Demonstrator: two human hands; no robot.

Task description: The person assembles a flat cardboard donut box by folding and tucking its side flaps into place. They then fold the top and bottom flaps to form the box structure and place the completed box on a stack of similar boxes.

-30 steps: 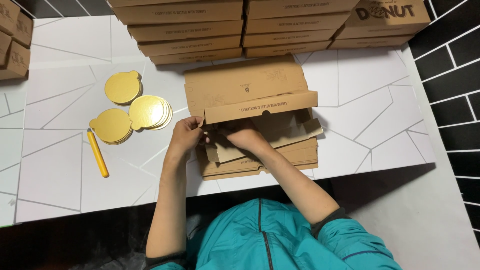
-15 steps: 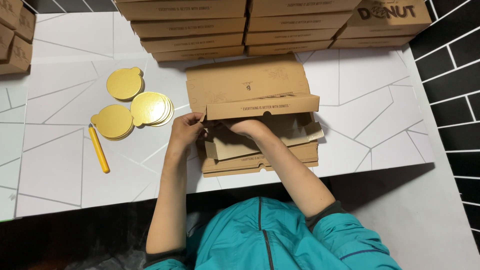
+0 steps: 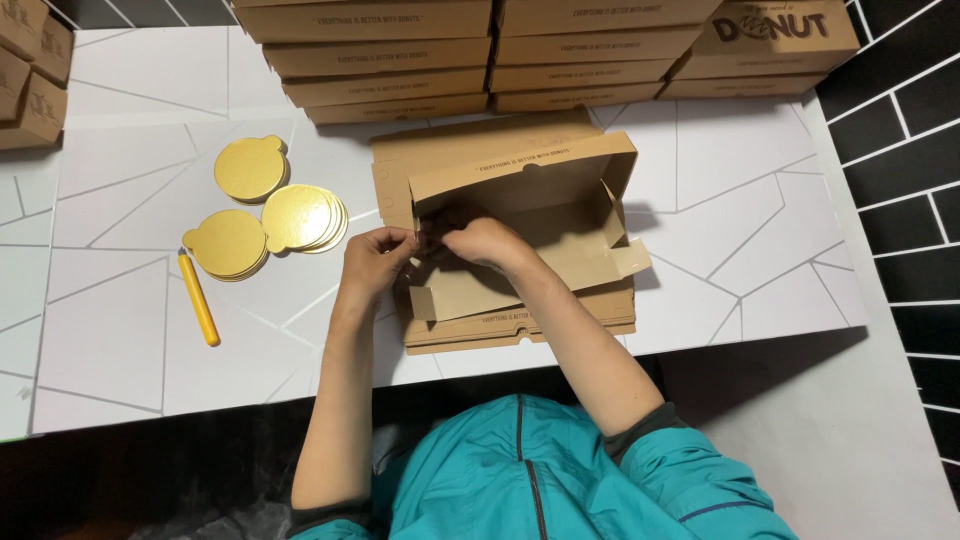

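Observation:
A brown cardboard box point(image 3: 560, 225), half folded, lies on a low pile of flat cardboard blanks point(image 3: 520, 325) at the table's front edge. Its far wall stands upright and a side flap sticks out on the right. My left hand point(image 3: 372, 262) pinches the box's left corner flap. My right hand point(image 3: 480, 240) is inside the box, fingers closed on the same left corner. Both forearms reach in from below, over teal sleeves.
Several gold round cake boards point(image 3: 270, 215) lie to the left, with a yellow stick-shaped tool point(image 3: 198, 298) beside them. Stacks of folded brown boxes point(image 3: 480, 50) line the far edge, more point(image 3: 30, 70) at the far left. A black tiled wall point(image 3: 900, 150) runs along the right.
The box's far wall has been raised from nearly flat to upright, and the box now has a tray shape. Both hands shifted to the left corner.

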